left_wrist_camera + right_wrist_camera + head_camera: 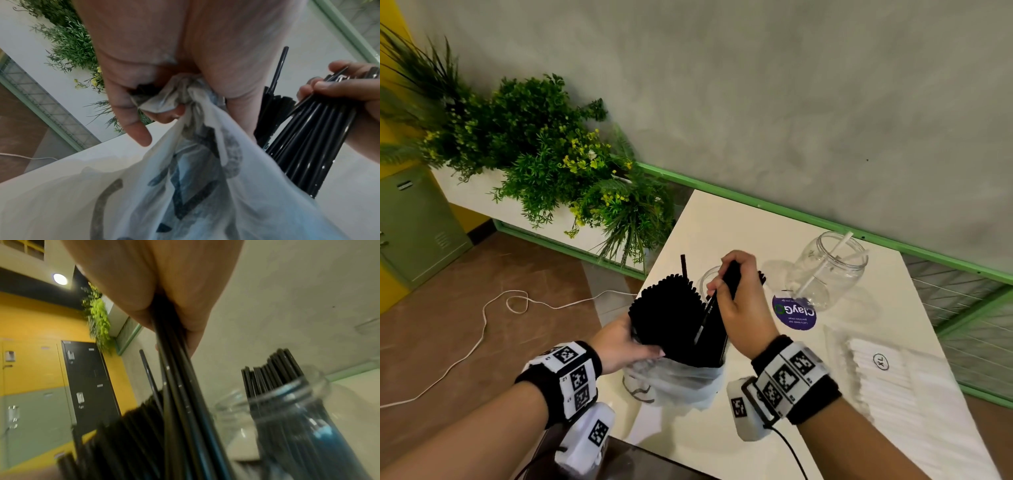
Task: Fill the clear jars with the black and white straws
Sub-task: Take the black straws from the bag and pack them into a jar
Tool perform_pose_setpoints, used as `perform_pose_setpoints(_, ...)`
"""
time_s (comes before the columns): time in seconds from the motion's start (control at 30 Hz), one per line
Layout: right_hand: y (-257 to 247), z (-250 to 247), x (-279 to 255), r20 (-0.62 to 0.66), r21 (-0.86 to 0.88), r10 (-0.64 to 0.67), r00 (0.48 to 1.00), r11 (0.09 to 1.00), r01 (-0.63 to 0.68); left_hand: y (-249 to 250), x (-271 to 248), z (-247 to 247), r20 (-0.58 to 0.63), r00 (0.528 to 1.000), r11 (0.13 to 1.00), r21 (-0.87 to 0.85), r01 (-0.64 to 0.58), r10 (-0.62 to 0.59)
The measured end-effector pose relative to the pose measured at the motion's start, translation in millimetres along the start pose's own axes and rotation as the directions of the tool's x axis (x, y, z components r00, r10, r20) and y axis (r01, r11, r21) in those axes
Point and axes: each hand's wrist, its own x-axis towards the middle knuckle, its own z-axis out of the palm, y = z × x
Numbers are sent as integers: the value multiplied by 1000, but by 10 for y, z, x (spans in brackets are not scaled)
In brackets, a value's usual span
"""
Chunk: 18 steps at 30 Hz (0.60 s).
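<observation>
Right hand [736, 305] grips a bunch of black straws [312, 129] above the plastic bag [681, 377]. Left hand [619, 342] clutches the bag's bunched edge. Jar [828, 270] with white straws [822, 267] stands far right on table [722, 222].

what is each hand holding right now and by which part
The right hand grips a small bunch of thin black plastic straws near their upper ends. The left hand clutches the translucent white plastic bag by its bunched-up edge.
</observation>
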Motion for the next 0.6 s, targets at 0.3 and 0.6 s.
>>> perform_pose_setpoints(0.3,127,175,-181,79,-55,25,997,998,-20,82,-26,-12,12,999,999,34,-31,30)
perform_pose_setpoints(0.6,52,318,-121,156,-164,13,988,986,13,47,2,17,-3,1000,1000,6,-14,14)
